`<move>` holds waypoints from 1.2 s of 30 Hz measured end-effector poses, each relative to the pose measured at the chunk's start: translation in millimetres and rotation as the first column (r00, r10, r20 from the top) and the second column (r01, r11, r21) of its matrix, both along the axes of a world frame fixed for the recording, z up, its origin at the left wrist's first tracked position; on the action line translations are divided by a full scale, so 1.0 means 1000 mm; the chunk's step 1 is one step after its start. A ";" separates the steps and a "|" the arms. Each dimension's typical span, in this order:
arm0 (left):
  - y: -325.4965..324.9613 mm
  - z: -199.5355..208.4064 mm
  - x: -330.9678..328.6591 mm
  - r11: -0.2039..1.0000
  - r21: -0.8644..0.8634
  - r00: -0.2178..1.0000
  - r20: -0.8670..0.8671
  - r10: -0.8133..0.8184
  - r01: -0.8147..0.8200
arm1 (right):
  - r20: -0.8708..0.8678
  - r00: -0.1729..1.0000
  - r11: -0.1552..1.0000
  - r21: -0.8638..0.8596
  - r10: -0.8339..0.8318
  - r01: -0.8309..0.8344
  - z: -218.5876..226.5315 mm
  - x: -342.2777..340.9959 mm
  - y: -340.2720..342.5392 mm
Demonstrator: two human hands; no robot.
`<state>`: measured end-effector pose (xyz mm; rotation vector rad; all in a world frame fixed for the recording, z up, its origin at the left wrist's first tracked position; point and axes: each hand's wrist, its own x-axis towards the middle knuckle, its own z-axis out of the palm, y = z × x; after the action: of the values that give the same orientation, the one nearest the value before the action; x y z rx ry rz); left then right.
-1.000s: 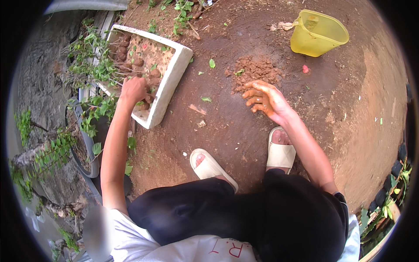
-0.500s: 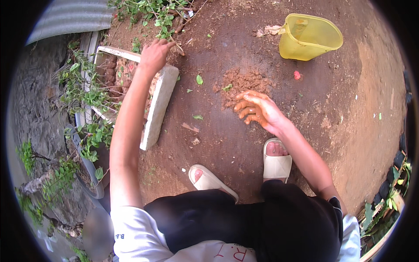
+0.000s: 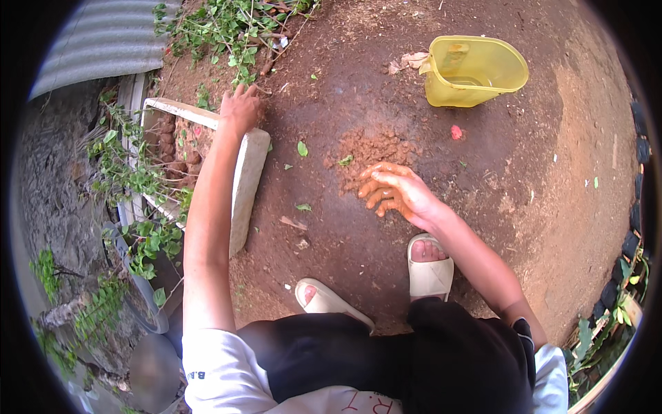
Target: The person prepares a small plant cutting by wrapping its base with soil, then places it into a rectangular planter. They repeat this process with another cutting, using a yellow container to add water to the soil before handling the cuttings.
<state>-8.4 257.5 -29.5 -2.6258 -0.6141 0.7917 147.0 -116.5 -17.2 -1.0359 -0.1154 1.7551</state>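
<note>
My left hand (image 3: 241,110) is over the far right corner of an off-white box (image 3: 252,181) with raised sides. Its fingers are bent and partly spread, and no held thing shows in them. Clumps of brown soil (image 3: 167,141) line the inside of the box; my left forearm hides part of it. My right hand (image 3: 394,192), coated in wet orange mud on the fingers, hovers by a heap of crumbly wet soil (image 3: 376,147) on the ground. Those fingers are loosely curved and apart, with nothing between them.
A yellow plastic pail (image 3: 476,72) stands at the far right beside a dry leaf (image 3: 408,62). Cut leafy stems (image 3: 227,34) lie at the far left, below corrugated sheeting (image 3: 103,41). My sandals (image 3: 431,272) rest on the soil. A red petal (image 3: 456,132) lies near the pail.
The whole view has shifted, so the ground things sit lower and slightly left. My left hand remains by the box corner, its fingers posed a little differently. My right hand stays near the soil heap.
</note>
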 end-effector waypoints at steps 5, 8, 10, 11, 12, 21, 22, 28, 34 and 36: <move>-0.013 0.013 0.013 0.980 -0.020 0.956 -0.221 0.191 -0.200 | 0.002 1.000 1.000 -0.002 -0.011 0.011 -0.002 -0.002 -0.005; -0.009 0.014 0.009 0.973 0.029 0.942 -0.247 0.228 -0.228 | -0.002 1.000 1.000 0.004 -0.014 0.014 0.000 -0.003 -0.004; -0.016 0.021 0.017 0.939 -0.073 0.915 -0.265 0.306 -0.335 | 0.002 1.000 1.000 -0.004 -0.025 0.025 -0.001 -0.001 -0.010; -0.020 0.024 0.021 0.915 -0.125 0.899 -0.277 0.340 -0.385 | 0.008 0.999 0.999 -0.018 -0.033 0.033 0.000 0.000 -0.013; -0.019 0.023 0.018 0.899 -0.136 0.890 -0.266 0.371 -0.415 | 0.011 0.999 0.999 -0.021 -0.035 0.035 0.002 0.001 -0.013; 0.023 -0.038 -0.012 0.877 -0.223 0.905 -0.109 0.411 -0.426 | -0.011 0.999 0.999 0.007 -0.034 0.034 0.003 -0.002 -0.009; 0.003 -0.032 0.008 0.847 -0.260 0.885 -0.098 0.455 -0.464 | 0.006 0.998 0.998 -0.013 -0.056 0.057 0.001 0.004 -0.016; 0.015 0.008 0.008 0.779 -0.281 0.780 0.137 0.611 -0.561 | -0.034 0.997 0.998 -0.008 -0.063 0.063 -0.004 0.003 -0.014; 0.058 0.072 -0.031 0.423 -0.813 0.030 0.450 0.893 -0.400 | -0.046 0.997 0.998 -0.026 -0.060 0.059 -0.003 -0.005 -0.011; 0.065 0.103 -0.040 0.279 -0.949 -0.218 0.306 0.927 -0.145 | -0.045 0.996 0.997 -0.023 -0.074 0.073 -0.003 -0.003 -0.014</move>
<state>-48.9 322.7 74.0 -2.8520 -2.7735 -1.1758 143.7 -130.8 -20.6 -1.0022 -0.0293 1.7159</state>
